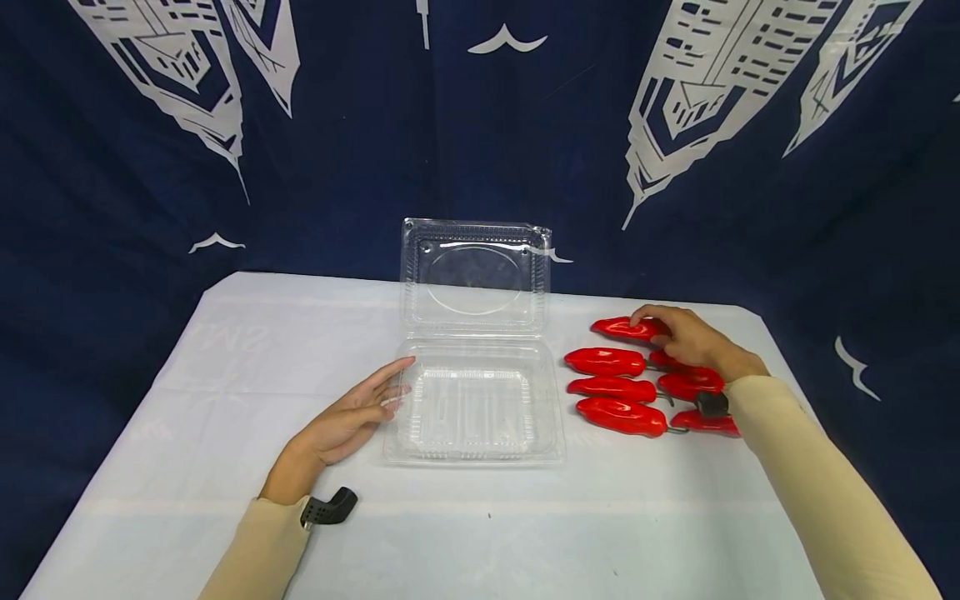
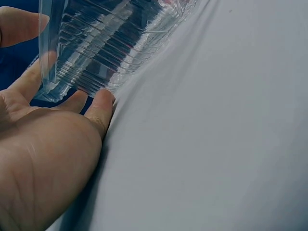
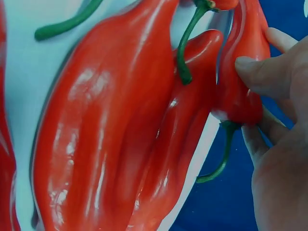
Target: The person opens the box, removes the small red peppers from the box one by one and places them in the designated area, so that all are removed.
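A clear plastic clamshell box [image 1: 397, 433] lies open on the table, its lid [image 1: 472, 312] raised at the back. At the box's left side, my left hand [image 1: 341, 425] touches the rim with loosely extended fingers; the left wrist view shows its fingertips [image 2: 101, 103] along the ribbed wall. My right hand [image 1: 686, 337] grips the farthest red pepper [image 1: 618, 328], thumb and fingers on either side near the stem end. In the right wrist view this pepper [image 3: 243, 91] has its green stem pointing down. More red peppers [image 1: 603, 362] lie just nearer than the right hand.
Several peppers lie in two rough columns right of the box, the right column partly covered by my right hand and sleeve [image 1: 810, 467]. White cloth covers the table [image 1: 450, 533]. A dark blue curtain [image 1: 465, 142] with white printed buildings hangs behind the far edge.
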{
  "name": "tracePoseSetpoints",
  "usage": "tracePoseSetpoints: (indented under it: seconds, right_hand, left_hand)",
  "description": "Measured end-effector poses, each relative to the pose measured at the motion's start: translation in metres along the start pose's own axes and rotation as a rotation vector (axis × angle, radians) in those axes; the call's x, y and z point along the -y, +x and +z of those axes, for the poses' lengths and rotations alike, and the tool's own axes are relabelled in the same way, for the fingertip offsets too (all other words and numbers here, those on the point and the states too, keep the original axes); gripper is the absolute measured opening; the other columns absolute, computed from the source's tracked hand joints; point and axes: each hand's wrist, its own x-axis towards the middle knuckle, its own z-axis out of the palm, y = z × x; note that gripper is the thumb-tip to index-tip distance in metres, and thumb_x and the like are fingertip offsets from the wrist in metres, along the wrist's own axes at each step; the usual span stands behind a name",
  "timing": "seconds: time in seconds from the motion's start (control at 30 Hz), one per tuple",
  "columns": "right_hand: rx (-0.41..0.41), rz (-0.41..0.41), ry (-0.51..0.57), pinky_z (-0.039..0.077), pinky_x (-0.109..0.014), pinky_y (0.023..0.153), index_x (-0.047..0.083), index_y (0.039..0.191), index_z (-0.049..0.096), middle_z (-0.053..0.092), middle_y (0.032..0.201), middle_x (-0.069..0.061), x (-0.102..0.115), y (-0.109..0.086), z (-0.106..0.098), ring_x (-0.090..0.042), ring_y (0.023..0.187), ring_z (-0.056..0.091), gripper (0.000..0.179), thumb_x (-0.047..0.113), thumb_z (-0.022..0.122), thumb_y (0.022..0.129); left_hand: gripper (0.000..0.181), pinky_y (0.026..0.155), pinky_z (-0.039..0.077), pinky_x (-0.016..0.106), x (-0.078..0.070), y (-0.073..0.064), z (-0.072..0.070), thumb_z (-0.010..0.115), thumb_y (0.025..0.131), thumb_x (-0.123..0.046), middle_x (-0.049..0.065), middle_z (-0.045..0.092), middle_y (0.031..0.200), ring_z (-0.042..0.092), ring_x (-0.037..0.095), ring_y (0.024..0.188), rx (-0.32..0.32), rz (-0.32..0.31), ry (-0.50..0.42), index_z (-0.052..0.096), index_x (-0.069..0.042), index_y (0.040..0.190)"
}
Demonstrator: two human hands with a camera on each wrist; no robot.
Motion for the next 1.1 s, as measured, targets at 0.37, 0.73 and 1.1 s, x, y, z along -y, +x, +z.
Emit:
tracePoseSetpoints:
  seconds: [0.37,0.73,1.1]
  right_hand:
    - [-0.022,-0.011,-0.086,0.053,-0.055,0.095,0.016,0.121,0.056,0.055,0.122,-0.017,0.0019,0.0031,0.0021,-0.035,0.111,0.051,0.044,-0.009,0.064,0.086]
    - [0.007,0.002,-0.084,0.050,-0.059,0.098,0.014,0.123,0.056,0.057,0.130,-0.023,-0.0003,0.0041,0.0035,-0.038,0.112,0.054,0.045,-0.011,0.061,0.087]
    - [0.006,0.034,-0.045,0.048,-0.059,0.100,0.011,0.129,0.054,0.051,0.138,-0.027,-0.0007,0.0011,-0.0012,-0.043,0.119,0.052,0.046,-0.009,0.061,0.088]
  left_hand:
    - [0.079,0.113,0.026,0.032,0.0011,0.0012,-0.0010,0.044,0.093,0.009,0.004,-0.003,0.168,0.009,0.041,0.151,0.007,0.009,-0.012,0.015,-0.017,0.162]
    - [0.079,0.114,0.025,0.034,-0.0007,0.0004,-0.0002,0.044,0.093,0.009,0.004,-0.003,0.168,0.009,0.041,0.150,0.005,-0.001,-0.010,0.014,-0.016,0.162]
    - [0.079,0.116,0.019,0.042,-0.0019,0.0035,0.0019,0.043,0.093,0.009,0.002,-0.003,0.169,0.010,0.041,0.150,0.004,0.018,-0.007,0.014,-0.017,0.162]
